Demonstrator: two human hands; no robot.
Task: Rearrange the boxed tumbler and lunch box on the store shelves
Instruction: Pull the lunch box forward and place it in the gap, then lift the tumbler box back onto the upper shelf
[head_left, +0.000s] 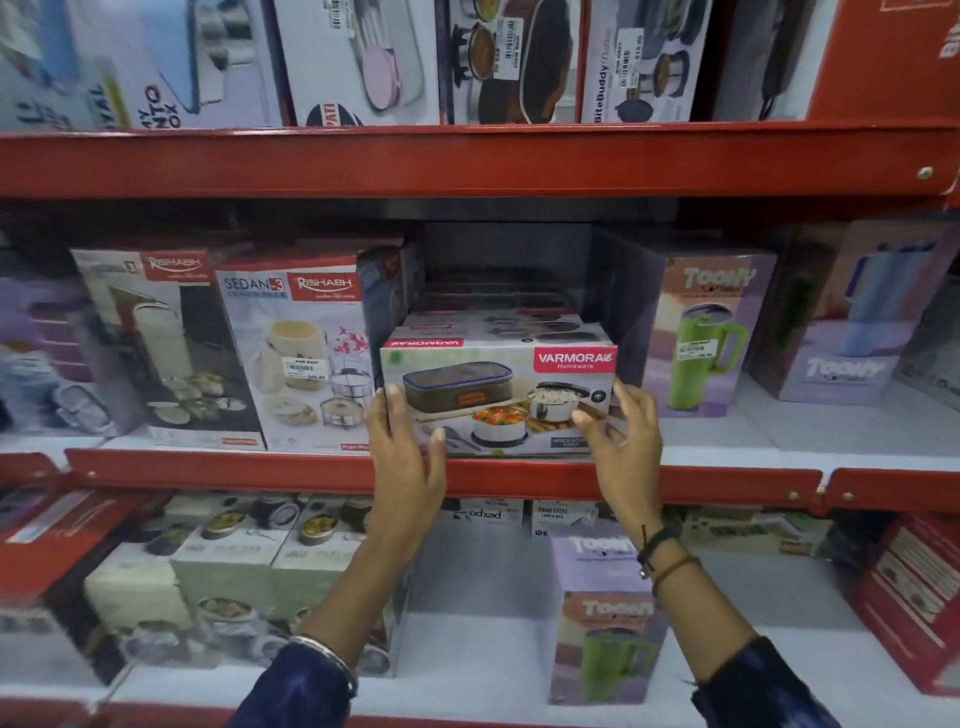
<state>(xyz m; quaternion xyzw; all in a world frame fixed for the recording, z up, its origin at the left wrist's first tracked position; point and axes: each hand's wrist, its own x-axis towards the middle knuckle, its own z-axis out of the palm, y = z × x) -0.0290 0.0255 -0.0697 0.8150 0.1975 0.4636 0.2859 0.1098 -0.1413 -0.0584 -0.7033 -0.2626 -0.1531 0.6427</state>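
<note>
A boxed Varmora lunch box (488, 384) sits at the front of the middle shelf (727, 483), with a similar box behind it. My left hand (402, 441) grips its lower left corner and my right hand (621, 436) grips its lower right corner. A boxed green Toony tumbler (605, 613) stands upright on the lower shelf, below my right forearm. Another boxed Toony tumbler (709, 332) stands on the middle shelf, right of the lunch box with a dark gap between them.
Two tall Rishabh lunch-carrier boxes (291, 358) stand just left of the Varmora box. Purple Toony boxes (841, 343) fill the middle shelf's right end. The top shelf (467, 161) holds a row of cookware boxes. Lunch box cartons (228, 566) crowd the lower shelf's left side.
</note>
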